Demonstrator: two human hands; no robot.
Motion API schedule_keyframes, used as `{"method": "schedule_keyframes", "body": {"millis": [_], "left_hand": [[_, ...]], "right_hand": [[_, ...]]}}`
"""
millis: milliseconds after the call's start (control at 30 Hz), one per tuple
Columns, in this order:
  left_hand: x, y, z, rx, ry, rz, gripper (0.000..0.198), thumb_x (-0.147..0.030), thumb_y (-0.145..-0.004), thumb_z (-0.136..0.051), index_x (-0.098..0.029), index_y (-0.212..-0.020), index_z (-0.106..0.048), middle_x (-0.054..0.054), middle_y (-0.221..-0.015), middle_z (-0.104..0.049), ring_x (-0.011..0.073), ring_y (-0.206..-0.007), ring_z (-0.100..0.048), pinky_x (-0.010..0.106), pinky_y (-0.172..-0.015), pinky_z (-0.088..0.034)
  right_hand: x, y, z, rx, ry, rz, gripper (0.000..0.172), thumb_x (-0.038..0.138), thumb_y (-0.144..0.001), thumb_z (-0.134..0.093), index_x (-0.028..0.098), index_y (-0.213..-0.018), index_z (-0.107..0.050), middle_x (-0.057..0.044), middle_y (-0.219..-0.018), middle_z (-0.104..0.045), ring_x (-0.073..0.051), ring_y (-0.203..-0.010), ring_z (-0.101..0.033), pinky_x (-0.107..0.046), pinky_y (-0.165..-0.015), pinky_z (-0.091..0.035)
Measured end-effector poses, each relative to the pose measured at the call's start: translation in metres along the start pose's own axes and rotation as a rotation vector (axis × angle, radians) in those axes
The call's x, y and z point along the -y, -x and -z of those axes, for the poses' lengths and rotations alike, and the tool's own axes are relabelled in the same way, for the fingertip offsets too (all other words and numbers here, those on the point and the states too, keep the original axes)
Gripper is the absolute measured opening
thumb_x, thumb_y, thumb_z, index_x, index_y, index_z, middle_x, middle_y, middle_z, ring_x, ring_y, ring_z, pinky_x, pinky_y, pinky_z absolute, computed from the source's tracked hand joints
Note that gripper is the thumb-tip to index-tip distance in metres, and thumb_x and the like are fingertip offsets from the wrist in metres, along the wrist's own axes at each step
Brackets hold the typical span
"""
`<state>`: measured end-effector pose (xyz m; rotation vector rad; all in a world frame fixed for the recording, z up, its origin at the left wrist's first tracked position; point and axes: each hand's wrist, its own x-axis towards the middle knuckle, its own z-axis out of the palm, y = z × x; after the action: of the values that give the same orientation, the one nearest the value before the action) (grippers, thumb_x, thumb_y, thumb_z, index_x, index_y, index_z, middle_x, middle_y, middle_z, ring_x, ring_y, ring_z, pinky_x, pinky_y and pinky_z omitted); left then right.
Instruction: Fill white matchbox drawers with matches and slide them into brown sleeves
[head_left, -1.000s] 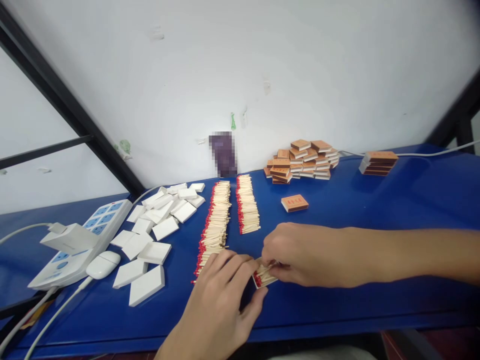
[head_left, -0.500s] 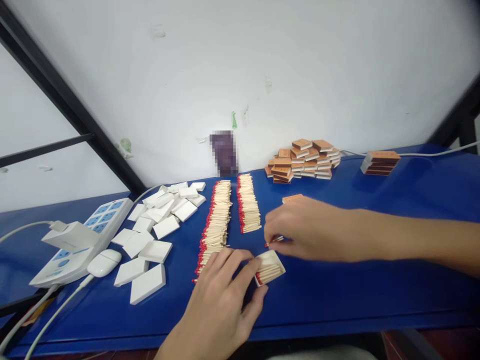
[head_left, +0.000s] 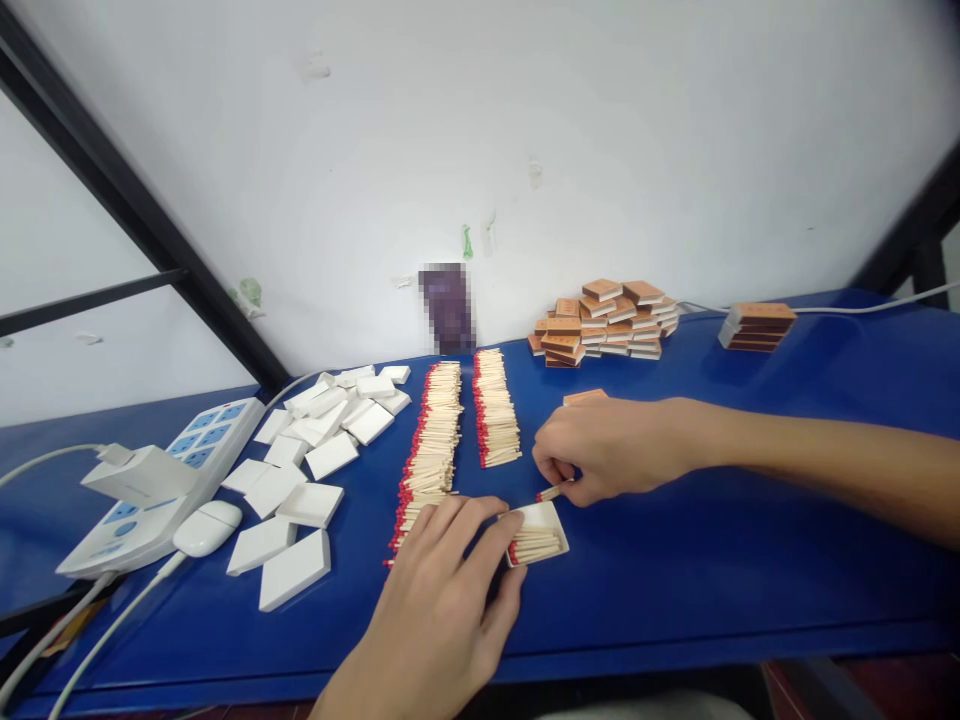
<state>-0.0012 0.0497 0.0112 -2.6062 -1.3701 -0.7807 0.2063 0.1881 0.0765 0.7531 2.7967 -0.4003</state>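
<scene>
A blue tabletop (head_left: 712, 560) met a white wall (head_left: 675, 130).
Black bars (head_left: 112, 188) slanted at both sides, green and whitish scraps (head_left: 467, 242) clung to the wall, and dark red floor (head_left: 904, 682) showed below the tabletop's front edge.

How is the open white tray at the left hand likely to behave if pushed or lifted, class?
The tray has thin walls, so it is probably light and might crumple if the left hand squeezed hard. Being low and boxy, it would likely slide rather than roll. With its top open, the loose matches inside could spill if it tipped.
</scene>
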Motion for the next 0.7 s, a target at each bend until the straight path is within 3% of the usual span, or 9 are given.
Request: {"method": "schedule_keyframes", "body": {"millis": [167, 433, 600, 700], "left_hand": [[0.001, 0.002, -0.003, -0.011, 0.078, 0.05, 0.025, -0.016, -0.096, -0.055, -0.018, -0.121, -0.06, 0.01, -0.118, -0.063, 0.0252, -0.107, -0.062, 0.044, -0.094, -0.055], [0.0, 0.002, -0.003, 0.003, 0.159, 0.078, 0.019, -0.013, -0.096, -0.054, -0.02, -0.113, -0.059, 0.008, -0.114, -0.06, 0.0221, -0.105, -0.06, 0.038, -0.093, -0.054], [0.0, 0.002, -0.003, -0.007, 0.16, 0.073, 0.02, -0.012, -0.095, -0.054, -0.02, -0.113, -0.056, 0.008, -0.112, -0.061, 0.022, -0.103, -0.06, 0.038, -0.092, -0.053], [-0.001, 0.001, -0.002, 0.005, 0.154, 0.09, 0.023, -0.013, -0.095, -0.055, -0.02, -0.117, -0.052, 0.007, -0.111, -0.062, 0.0222, -0.104, -0.061, 0.037, -0.091, -0.054]], "right_hand": [[0.001, 0.001, 0.002, 0.024, 0.024, -0.03, 0.008, 0.025, -0.074, -0.068, 0.018, -0.07, -0.066, 0.002, -0.068, -0.065, -0.013, -0.064, -0.056, -0.03, -0.069, -0.032], [0.003, 0.002, 0.0, 0.002, 0.121, -0.022, 0.009, 0.018, -0.075, -0.061, 0.016, -0.066, -0.062, -0.003, -0.072, -0.065, -0.014, -0.063, -0.054, -0.027, -0.057, -0.027], [0.007, 0.013, 0.015, -0.124, 0.104, 0.009, 0.004, 0.017, -0.076, -0.062, 0.018, -0.073, -0.063, 0.0, -0.072, -0.065, -0.013, -0.062, -0.052, -0.027, -0.057, -0.028], [0.017, 0.021, 0.018, -0.162, 0.039, 0.13, 0.003, 0.017, -0.078, -0.063, 0.019, -0.076, -0.064, 0.002, -0.075, -0.065, -0.013, -0.064, -0.052, -0.027, -0.06, -0.03]]}}
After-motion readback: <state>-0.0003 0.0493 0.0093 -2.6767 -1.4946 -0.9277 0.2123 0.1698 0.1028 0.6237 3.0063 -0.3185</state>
